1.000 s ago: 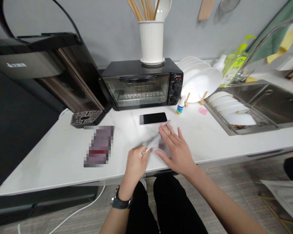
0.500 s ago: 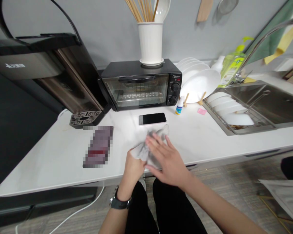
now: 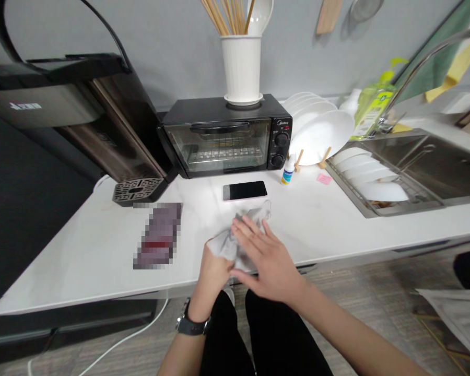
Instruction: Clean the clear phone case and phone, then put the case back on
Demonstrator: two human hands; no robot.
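A thin light-grey cloth (image 3: pixel 224 244) lies crumpled over and between my two hands above the counter's front edge. My left hand (image 3: pixel 214 269), with a dark watch on its wrist, is closed on the cloth's left part. Its fingertips are covered, and whether anything else is under the cloth I cannot tell. My right hand (image 3: pixel 264 256) lies flat across the cloth, fingers stretched out and pressing on it. Just beyond the cloth a phone (image 3: pixel 245 190) with a dark screen rests on the counter. A small blue-and-yellow bottle (image 3: pixel 288 171) stands to its right.
Behind the phone stands a black toaster oven (image 3: pixel 223 141), with a white chopstick holder (image 3: pixel 242 68) on top. A drinks machine (image 3: pixel 113 130) and a pixelated item (image 3: pixel 159 235) are at left. Racked plates (image 3: pixel 321 133), a pink slip (image 3: pixel 324 179) and a sink (image 3: pixel 454 167) are at right.
My right hand has slid slightly left over the cloth, and the cloth has shifted a little with it. My left hand stays closed on the cloth, nearly in place.
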